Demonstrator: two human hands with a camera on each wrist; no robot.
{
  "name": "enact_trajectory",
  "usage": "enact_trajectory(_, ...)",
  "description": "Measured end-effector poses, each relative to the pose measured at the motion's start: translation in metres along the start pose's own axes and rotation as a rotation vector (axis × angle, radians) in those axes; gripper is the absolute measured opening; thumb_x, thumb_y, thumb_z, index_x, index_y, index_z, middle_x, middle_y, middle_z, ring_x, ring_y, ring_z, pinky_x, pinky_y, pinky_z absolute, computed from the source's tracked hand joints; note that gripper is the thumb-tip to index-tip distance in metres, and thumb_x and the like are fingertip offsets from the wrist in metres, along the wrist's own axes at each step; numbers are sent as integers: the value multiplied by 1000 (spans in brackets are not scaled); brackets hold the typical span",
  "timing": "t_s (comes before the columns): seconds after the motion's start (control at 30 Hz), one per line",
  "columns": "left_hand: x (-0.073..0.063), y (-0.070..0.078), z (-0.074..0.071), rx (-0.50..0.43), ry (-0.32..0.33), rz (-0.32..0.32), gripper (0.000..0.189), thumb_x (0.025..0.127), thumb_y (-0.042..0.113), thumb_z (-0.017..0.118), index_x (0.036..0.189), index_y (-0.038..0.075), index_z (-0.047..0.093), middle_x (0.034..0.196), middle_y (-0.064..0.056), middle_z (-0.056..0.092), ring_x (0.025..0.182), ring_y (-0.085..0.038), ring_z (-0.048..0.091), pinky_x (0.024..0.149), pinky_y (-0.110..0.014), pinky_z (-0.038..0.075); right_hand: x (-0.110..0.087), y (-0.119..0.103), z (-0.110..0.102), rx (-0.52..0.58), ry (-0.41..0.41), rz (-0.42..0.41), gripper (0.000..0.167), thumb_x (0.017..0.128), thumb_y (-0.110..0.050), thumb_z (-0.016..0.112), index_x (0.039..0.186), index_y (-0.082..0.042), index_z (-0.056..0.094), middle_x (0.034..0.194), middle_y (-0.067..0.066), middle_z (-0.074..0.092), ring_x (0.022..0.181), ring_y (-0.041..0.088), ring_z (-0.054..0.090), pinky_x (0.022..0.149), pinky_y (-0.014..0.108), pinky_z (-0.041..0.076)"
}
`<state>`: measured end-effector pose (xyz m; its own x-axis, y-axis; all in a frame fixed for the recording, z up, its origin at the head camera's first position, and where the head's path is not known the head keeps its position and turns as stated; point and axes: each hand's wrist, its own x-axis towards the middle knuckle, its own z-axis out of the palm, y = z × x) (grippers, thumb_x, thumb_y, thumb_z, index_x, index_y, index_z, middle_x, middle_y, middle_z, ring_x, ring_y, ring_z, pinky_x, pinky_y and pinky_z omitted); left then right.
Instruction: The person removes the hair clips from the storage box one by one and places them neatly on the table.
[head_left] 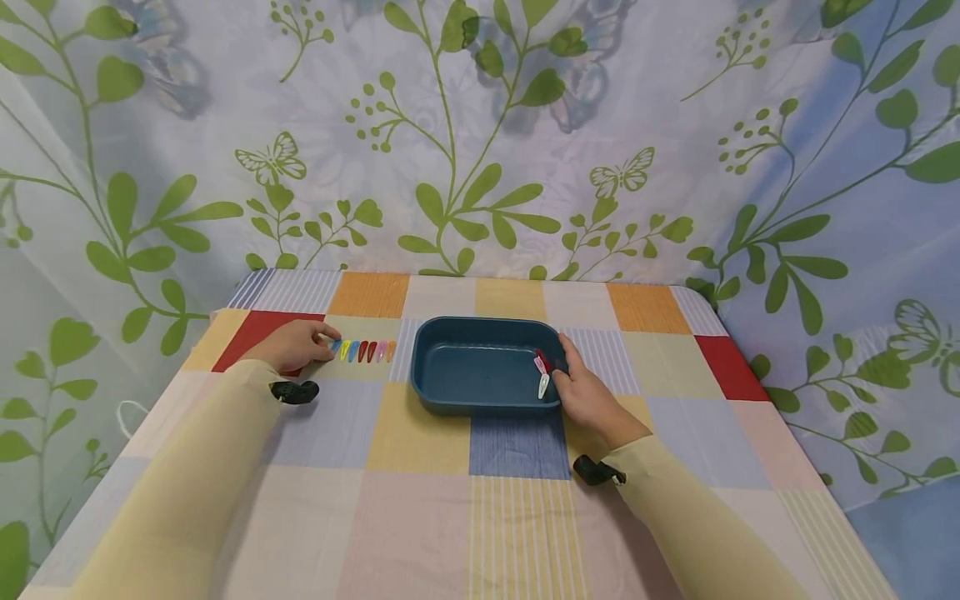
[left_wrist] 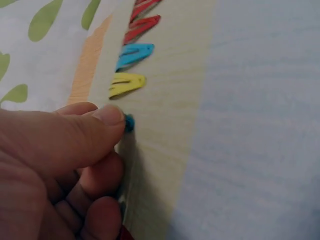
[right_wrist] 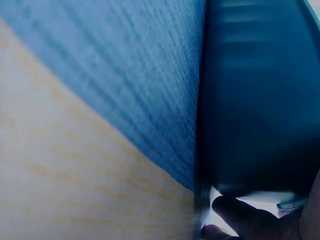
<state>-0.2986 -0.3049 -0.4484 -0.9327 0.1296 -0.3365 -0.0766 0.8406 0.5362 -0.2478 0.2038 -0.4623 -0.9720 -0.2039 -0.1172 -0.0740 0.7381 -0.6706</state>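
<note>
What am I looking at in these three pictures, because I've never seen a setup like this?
There is no machine here, just a person's bare left hand and right hand. The wide picture comes from a camera worn on the head, looking forward and down. The close-up of fingers and clips comes from the left wrist; the dark one, mostly filled by the tray's side, comes from the right wrist.

On the patchwork cloth stands a blue tray, with a few clips inside, near its right end. Left of it lies a row of colored clips.

The left hand pinches a blue clip at the row's left end, while the right hand grips the tray's right side.
</note>
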Motion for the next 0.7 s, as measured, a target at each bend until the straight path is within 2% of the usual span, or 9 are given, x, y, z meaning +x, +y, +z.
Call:
enact_trajectory(0.13,-2,0,-1,-13,32,0,48,100,28,70,145,13,61,125,-18,65,109,-31,58,82,-32,54,0,2,1,3,1,3,67,112,-24,32,170,-16,0,173,24,20,157,48,28,126,65,23)
enact_trajectory(0.27,-5,9,-8,-52,112,32,48,104,31,65,147,12,58,123,-18,62,109,-34,62,89,-38,54,0,2,0,-4,1,3,67,112,-24,32,170,-15,1,173,24,21,156,48,29,126,65,23)
enact_trajectory(0.4,-9,28,-17,-104,179,99,50,105,35,64,148,11,56,118,-19,65,108,-38,66,89,-40,53,1,0,0,-7,-4,10,68,112,-24,33,170,-15,0,173,25,21,156,48,30,125,65,24)
enact_trajectory(0.53,-10,54,-21,-124,217,167,49,104,38,66,146,12,59,114,-15,68,107,-35,64,85,-38,52,2,-2,-1,-4,-10,17,68,112,-23,33,170,-14,-1,173,25,21,156,48,29,125,66,23)
enact_trajectory(0.7,-8,85,-17,-155,204,282,44,105,32,66,143,9,61,124,-16,70,116,-33,66,100,-49,53,2,-3,-3,-5,-4,12,68,112,-23,33,170,-13,0,172,26,22,155,49,31,125,65,24)
